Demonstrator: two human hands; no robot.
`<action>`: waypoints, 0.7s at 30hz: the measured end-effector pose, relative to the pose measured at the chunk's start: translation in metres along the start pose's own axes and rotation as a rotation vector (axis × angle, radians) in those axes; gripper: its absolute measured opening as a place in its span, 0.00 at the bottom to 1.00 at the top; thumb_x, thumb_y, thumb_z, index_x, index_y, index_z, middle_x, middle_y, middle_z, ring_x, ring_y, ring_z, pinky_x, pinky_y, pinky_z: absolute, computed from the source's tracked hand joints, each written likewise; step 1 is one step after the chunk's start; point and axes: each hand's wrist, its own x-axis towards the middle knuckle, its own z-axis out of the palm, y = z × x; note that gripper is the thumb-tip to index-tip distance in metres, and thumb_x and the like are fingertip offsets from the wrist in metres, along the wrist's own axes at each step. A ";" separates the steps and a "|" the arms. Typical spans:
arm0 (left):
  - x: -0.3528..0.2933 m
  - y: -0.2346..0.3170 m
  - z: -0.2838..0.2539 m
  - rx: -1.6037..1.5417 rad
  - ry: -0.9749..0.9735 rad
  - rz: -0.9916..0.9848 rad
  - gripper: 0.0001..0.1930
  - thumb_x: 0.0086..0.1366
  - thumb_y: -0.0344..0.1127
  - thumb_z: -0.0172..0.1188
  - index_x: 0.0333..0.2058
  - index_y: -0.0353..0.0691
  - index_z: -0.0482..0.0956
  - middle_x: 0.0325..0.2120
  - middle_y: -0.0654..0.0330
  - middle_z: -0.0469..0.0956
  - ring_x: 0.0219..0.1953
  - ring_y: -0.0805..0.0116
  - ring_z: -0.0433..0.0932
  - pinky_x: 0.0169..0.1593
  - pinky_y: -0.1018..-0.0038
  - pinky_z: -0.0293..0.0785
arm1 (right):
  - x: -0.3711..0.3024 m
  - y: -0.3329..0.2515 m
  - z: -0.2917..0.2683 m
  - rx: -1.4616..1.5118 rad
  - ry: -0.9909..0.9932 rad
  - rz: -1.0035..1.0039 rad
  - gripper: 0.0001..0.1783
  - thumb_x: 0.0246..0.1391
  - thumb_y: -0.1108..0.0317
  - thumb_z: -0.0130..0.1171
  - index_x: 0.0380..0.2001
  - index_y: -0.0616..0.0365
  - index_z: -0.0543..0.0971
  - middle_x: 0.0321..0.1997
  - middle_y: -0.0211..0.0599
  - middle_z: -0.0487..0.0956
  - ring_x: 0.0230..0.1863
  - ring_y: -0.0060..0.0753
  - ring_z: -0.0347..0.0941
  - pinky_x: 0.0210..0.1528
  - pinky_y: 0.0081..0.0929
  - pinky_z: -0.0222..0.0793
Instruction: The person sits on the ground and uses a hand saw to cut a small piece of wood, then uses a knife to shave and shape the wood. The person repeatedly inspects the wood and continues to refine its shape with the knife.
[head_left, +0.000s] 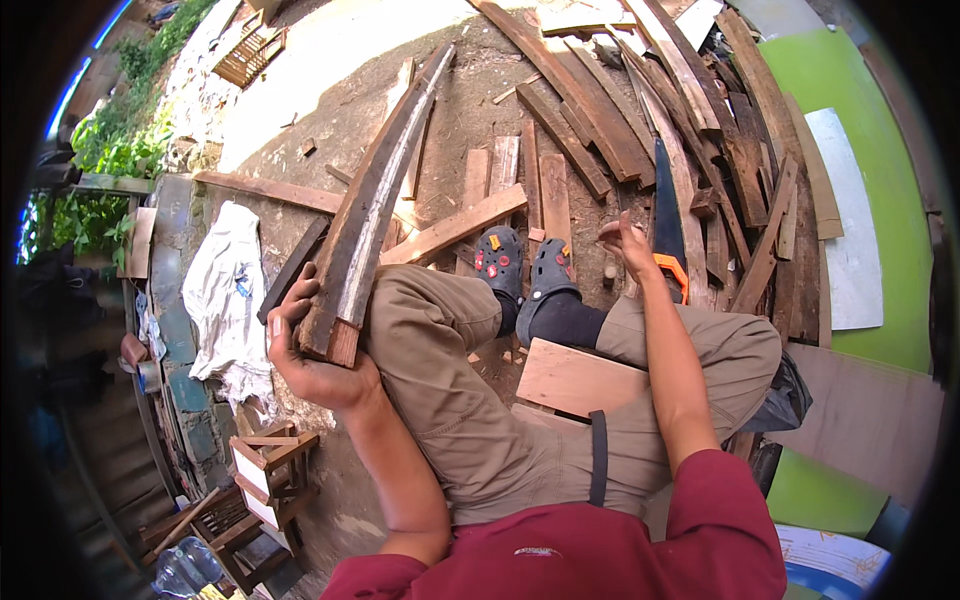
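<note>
My left hand [318, 362] is closed around the near end of a long, dark wooden beam [372, 205]. The beam has a pale strip along its upper face and rests against my left knee, its far end reaching away over the ground. My right hand [628, 245] hovers past my right knee with fingers apart and nothing visible in it. Just right of that hand lies a handsaw [667, 215] with a dark blue blade and an orange handle, partly hidden by my forearm and leg.
Several loose planks [590, 110] cover the ground ahead and to the right. A white cloth [228, 305] hangs at the left, above a small wooden frame [268, 490]. Between my legs sits a flat board [580, 377]. Green sheeting [850, 130] runs along the right.
</note>
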 end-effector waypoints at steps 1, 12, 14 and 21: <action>-0.002 0.000 0.002 0.016 -0.011 -0.004 0.16 0.70 0.38 0.39 0.33 0.34 0.73 0.41 0.42 0.78 0.57 0.43 0.74 0.65 0.48 0.64 | 0.003 0.010 -0.007 -0.055 0.003 -0.053 0.42 0.63 0.27 0.44 0.33 0.61 0.82 0.31 0.38 0.82 0.38 0.29 0.78 0.46 0.29 0.72; -0.004 0.001 0.008 0.065 -0.040 0.020 0.16 0.67 0.37 0.42 0.40 0.33 0.76 0.45 0.45 0.78 0.57 0.48 0.74 0.64 0.52 0.67 | 0.028 0.083 -0.037 -1.122 0.274 0.404 0.19 0.56 0.63 0.61 0.45 0.66 0.83 0.53 0.59 0.80 0.58 0.55 0.77 0.60 0.42 0.73; -0.005 0.002 0.010 0.132 -0.060 0.053 0.15 0.68 0.38 0.40 0.38 0.34 0.72 0.44 0.43 0.77 0.59 0.43 0.72 0.66 0.48 0.64 | 0.025 0.077 -0.029 -1.143 0.258 0.411 0.18 0.57 0.65 0.59 0.46 0.65 0.83 0.55 0.59 0.80 0.58 0.55 0.77 0.60 0.43 0.73; -0.010 0.004 0.021 0.102 -0.010 0.020 0.15 0.69 0.41 0.39 0.37 0.35 0.71 0.42 0.42 0.76 0.60 0.39 0.70 0.65 0.42 0.64 | 0.010 0.048 -0.023 -1.025 0.519 0.401 0.18 0.56 0.68 0.60 0.46 0.68 0.81 0.57 0.61 0.77 0.60 0.60 0.74 0.58 0.45 0.74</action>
